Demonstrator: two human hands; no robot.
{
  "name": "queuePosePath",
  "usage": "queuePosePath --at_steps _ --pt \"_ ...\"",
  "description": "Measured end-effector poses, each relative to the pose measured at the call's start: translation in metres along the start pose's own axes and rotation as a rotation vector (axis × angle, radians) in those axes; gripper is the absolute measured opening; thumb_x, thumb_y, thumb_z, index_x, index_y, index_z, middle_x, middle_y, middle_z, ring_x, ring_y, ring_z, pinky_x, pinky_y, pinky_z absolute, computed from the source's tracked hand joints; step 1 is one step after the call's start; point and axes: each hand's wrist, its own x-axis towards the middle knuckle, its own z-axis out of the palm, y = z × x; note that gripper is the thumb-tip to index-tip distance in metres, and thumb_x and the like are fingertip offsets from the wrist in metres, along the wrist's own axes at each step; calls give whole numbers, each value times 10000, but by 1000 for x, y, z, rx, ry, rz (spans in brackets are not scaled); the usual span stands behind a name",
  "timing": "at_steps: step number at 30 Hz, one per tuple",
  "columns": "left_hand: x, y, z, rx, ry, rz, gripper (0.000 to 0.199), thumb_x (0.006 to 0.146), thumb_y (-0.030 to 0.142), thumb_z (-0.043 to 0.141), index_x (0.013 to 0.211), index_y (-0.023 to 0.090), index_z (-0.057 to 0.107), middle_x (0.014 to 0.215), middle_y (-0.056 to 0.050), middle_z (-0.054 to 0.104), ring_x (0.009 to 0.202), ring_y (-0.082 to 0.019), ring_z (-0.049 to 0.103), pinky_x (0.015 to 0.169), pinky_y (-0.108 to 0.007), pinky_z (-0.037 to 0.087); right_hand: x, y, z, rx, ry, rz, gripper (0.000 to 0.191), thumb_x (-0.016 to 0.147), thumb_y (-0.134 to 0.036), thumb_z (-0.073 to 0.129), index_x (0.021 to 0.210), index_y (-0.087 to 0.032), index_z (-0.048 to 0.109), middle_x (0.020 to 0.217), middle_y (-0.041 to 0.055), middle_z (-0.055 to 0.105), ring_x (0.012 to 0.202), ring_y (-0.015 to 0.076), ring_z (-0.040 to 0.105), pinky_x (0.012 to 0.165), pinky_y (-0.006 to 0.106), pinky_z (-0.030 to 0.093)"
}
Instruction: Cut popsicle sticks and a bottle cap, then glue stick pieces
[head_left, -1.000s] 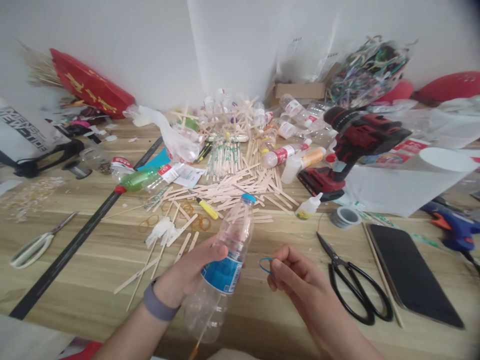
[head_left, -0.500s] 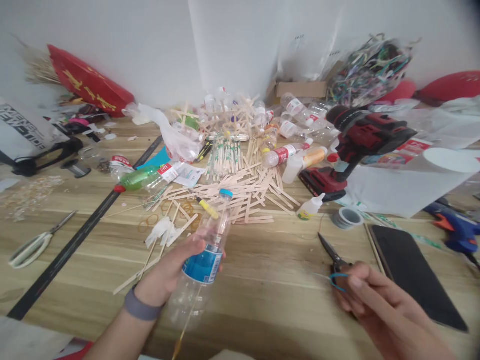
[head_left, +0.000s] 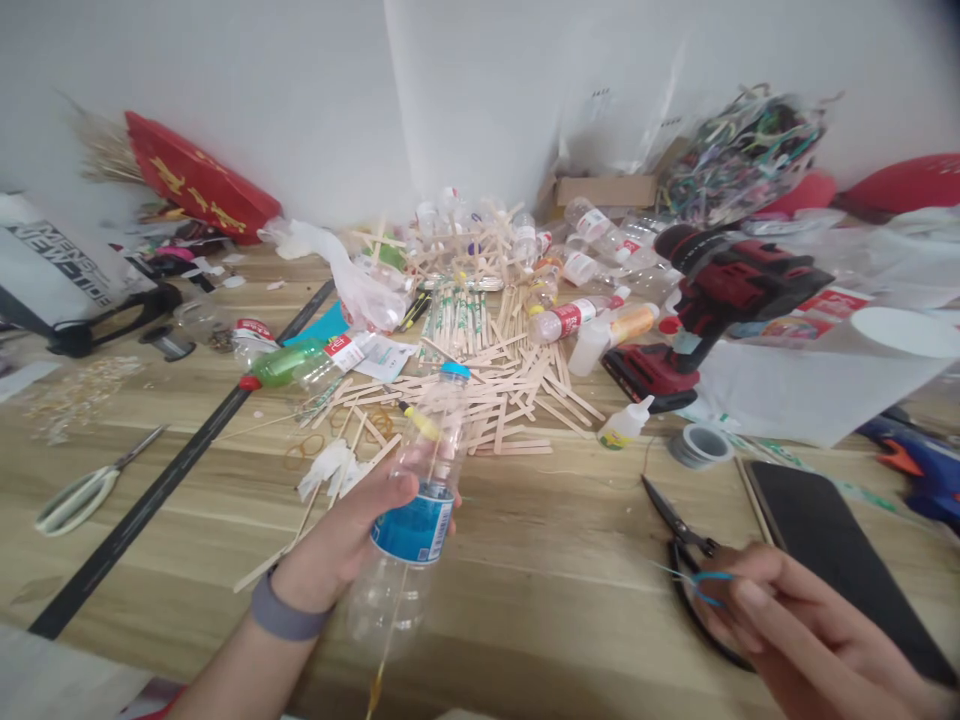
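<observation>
My left hand [head_left: 360, 525] is wrapped round a clear plastic bottle [head_left: 394, 600] with a blue label and a blue cap. The bottle tilts over the table, cap pointing away from me. A thin stick or string with a yellowish end [head_left: 375, 690] shows at the bottle's lower end. Between the thumb and fingers of my right hand [head_left: 787, 620] is a small loop of blue cord [head_left: 709, 583], and a thin thread runs left from it. Black-handled scissors [head_left: 679, 520] lie beneath and beside that hand, partly hidden by it.
Wooden sticks [head_left: 502, 400] lie scattered beyond the bottle. A red cordless drill [head_left: 712, 310] stands at the right, near a glue bottle [head_left: 626, 422], a grey tape roll [head_left: 700, 446] and a black phone [head_left: 840, 560]. White-handled scissors [head_left: 90, 490] and a black strip [head_left: 157, 500] lie left.
My right hand has moved slightly right and down with the blue cord, uncovering more of the black scissors. The left hand still grips the bottle. The whole view has shifted a little.
</observation>
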Motion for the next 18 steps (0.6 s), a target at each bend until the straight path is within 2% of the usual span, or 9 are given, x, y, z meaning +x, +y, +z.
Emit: queuePosePath --at_steps 3,7,13,15,17,18 --pt "1 0 3 -3 -22 -4 629 645 487 824 1147 176 605 898 -91 732 719 -210 684 662 -297 527 0 -14 20 -15 -123 -7 318 773 -514 689 653 -232 602 604 19 532 562 162 467 509 273 404" --pt "3 -2 5 8 -24 -23 621 617 470 848 1123 190 622 896 -76 726 737 -201 671 685 -293 509 1 -27 37 6 -178 -17 331 779 -537 679 673 -230 611 606 15 530 561 155 457 511 268 396" --pt "9 -8 8 43 -72 -64 667 564 439 883 1126 176 641 895 -59 709 722 -187 648 669 -272 479 -9 -42 75 0 -252 103 399 718 -590 727 665 -212 612 556 -26 478 511 109 388 487 241 313" --pt "9 -8 6 48 -60 -62 660 577 440 875 1133 174 638 899 -64 712 736 -196 654 675 -278 485 -7 -42 73 17 -250 105 403 711 -587 734 657 -210 604 555 -27 471 513 106 380 481 236 309" --pt "7 -6 2 50 -16 -48 637 607 444 857 1137 172 632 886 -70 719 735 -204 663 676 -290 498 -2 -37 56 26 -206 89 386 718 -577 728 669 -214 607 564 -18 478 516 111 389 471 234 327" --pt "6 -5 -1 48 19 -36 627 618 446 849 1137 171 629 880 -74 724 727 -206 668 673 -296 505 2 -33 43 32 -143 88 358 725 -560 723 688 -221 614 576 -12 487 519 117 396 468 239 348"
